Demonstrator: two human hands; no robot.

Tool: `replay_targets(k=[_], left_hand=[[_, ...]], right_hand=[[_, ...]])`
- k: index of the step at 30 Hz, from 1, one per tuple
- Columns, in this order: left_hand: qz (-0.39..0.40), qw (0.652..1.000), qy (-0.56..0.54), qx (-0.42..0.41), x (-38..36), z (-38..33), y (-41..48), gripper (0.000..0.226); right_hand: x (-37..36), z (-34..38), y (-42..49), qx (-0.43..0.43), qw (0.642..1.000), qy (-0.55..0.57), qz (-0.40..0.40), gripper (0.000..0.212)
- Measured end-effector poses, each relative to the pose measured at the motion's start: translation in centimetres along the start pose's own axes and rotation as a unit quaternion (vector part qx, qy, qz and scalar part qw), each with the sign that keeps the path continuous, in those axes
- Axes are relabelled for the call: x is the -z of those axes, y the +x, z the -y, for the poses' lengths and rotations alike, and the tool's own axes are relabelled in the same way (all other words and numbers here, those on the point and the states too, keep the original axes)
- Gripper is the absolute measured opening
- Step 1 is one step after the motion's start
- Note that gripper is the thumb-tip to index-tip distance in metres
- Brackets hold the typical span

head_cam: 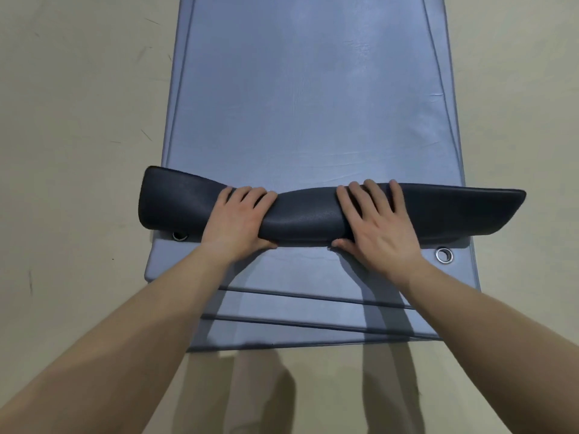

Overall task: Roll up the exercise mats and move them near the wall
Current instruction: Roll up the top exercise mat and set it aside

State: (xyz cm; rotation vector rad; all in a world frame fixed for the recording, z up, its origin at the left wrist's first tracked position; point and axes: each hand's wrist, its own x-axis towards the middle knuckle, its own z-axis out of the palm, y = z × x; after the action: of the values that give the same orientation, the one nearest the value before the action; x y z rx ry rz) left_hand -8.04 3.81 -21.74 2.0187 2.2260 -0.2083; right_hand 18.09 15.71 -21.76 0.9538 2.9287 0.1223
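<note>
In left hand [238, 219] and right hand [379, 223], dark mat roll [300, 214], atop blue mats [297, 104]

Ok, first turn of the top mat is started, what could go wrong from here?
The left hand and right hand grip the dark roll near its middle, and its ends flare loose, so it may roll uneven or slack. The blue mats underneath lie skewed; pushing forward could drag them along.

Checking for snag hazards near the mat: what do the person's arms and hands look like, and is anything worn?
No sleeves show: the left forearm and right forearm are bare to the frame edge. The left hand and right hand wear no gloves, rings, watch or wristbands that this view shows.
</note>
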Motion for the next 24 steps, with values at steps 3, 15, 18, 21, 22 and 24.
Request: replay_targets(k=[3, 15, 18, 21, 22, 24], left_hand=[[0.021, 0.999, -0.036, 0.015, 0.5, 0.1, 0.4, 0.085], [0.345, 0.919, -0.176, 0.073, 7.0, 0.2, -1.4, 0.076], [0.359, 0.899, -0.228, 0.105, 6.5, 0.6, -0.5, 0.064], [0.359, 0.889, -0.260, 0.113, 6.5, 1.3, 0.2, 0.060], [0.345, 0.895, -0.258, 0.112, 6.8, 1.4, 0.1, 0.064], [0.252, 0.946, -0.179, 0.096, 7.3, 1.1, -0.8, 0.075]], right_hand=[[-0.2, -0.1, 1.2, -0.019, 0.998, 0.011, 0.062, 0.114], [7.2, 0.7, -1.4, -0.041, 0.941, 0.144, 0.302, 0.089], [6.3, 2.3, -2.9, -0.048, 0.967, 0.092, 0.234, 0.103], [6.2, 1.6, -1.2, -0.059, 0.967, 0.091, 0.229, 0.083], [6.4, 1.1, -0.1, -0.060, 0.965, 0.094, 0.239, 0.077], [7.2, 0.1, 2.2, -0.057, 0.956, 0.102, 0.270, 0.070]])
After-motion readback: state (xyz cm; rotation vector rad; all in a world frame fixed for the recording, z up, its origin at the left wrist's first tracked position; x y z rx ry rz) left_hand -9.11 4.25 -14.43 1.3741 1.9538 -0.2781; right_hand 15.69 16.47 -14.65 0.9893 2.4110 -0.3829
